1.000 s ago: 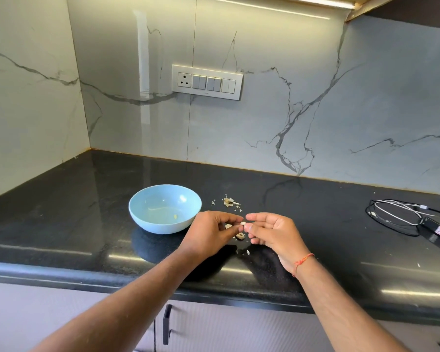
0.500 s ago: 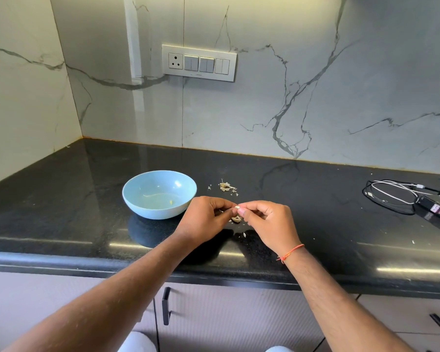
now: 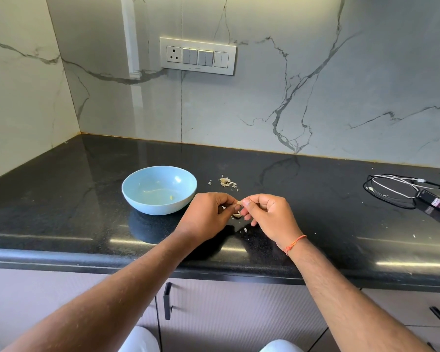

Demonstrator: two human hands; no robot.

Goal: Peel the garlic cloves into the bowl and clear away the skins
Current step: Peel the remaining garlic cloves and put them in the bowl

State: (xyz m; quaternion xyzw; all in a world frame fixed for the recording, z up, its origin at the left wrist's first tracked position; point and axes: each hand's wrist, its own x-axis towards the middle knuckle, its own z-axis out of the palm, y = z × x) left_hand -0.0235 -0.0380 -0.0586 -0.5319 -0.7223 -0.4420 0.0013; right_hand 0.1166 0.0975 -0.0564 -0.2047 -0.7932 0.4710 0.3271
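A black countertop (image 3: 61, 199) carries a light blue bowl (image 3: 137, 189), left of both hands. Just right of the bowl, the left hand (image 3: 206, 217) and right hand (image 3: 269, 214) meet fingertip to fingertip, together pinching a small garlic clove (image 3: 239, 203). A heap of skins (image 3: 225, 182) lies behind them; smaller flakes (image 3: 245, 229) lie beneath.

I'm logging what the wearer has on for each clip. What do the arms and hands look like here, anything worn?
Both forearms are bare, with no sleeves in view. The right hand has a thin orange thread band tied round its wrist. The left hand and its wrist carry nothing: no glove, ring or watch shows on either hand.
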